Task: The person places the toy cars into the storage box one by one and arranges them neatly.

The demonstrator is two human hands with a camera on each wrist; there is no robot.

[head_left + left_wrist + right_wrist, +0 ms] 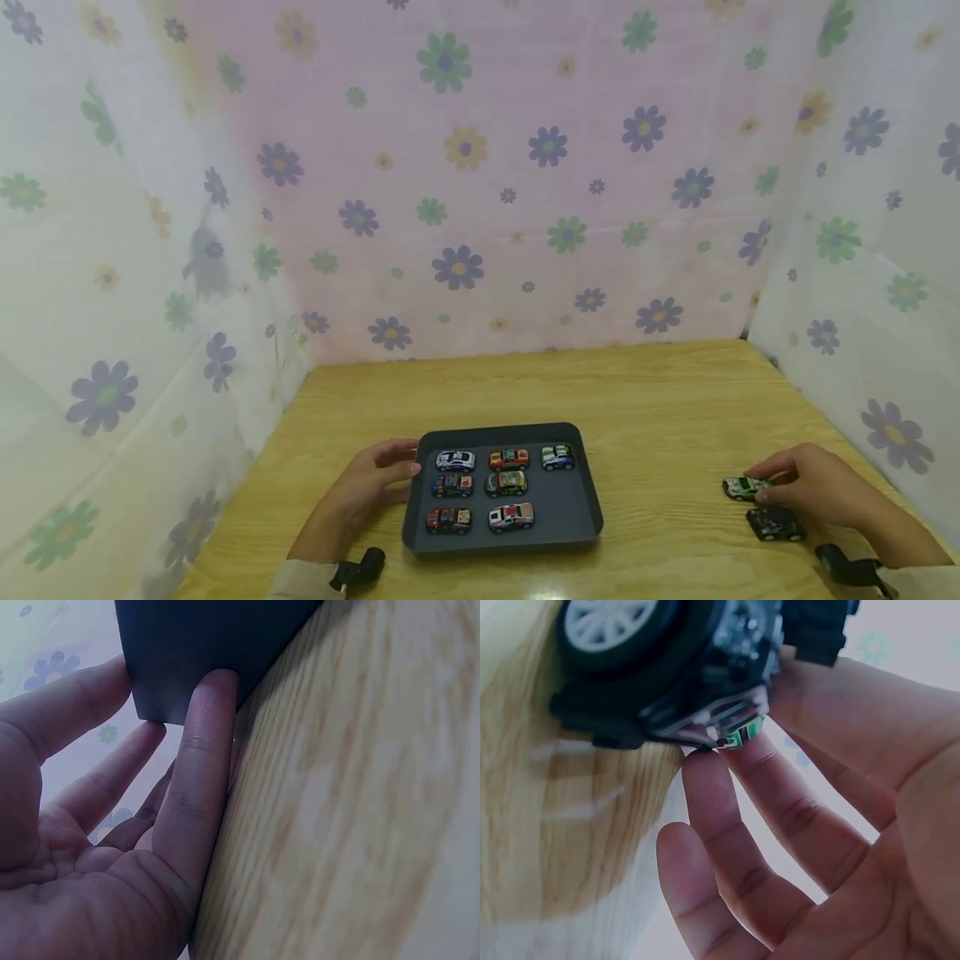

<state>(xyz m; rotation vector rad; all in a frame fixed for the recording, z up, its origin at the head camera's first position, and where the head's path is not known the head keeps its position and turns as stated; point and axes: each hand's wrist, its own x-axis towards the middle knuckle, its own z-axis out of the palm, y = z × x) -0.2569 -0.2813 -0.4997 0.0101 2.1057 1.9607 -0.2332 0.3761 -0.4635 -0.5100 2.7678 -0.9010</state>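
Observation:
My left hand is at the left side of a dark grey tray, its fingertips touching the outer wall, which fills the top of the left wrist view. Several small toy cars stand in the tray, among them a white one and a red-and-white one. Over at the right of the table, my right hand pinches a green-and-white toy car between thumb and fingers. A black toy car stands just nearer to me; it partly hides the pinched one in the right wrist view.
The wooden table spreads between tray and right hand. Flowered cloth encloses it at the back and both sides. Black wrist straps with camera mounts sit on both wrists, near the table's front.

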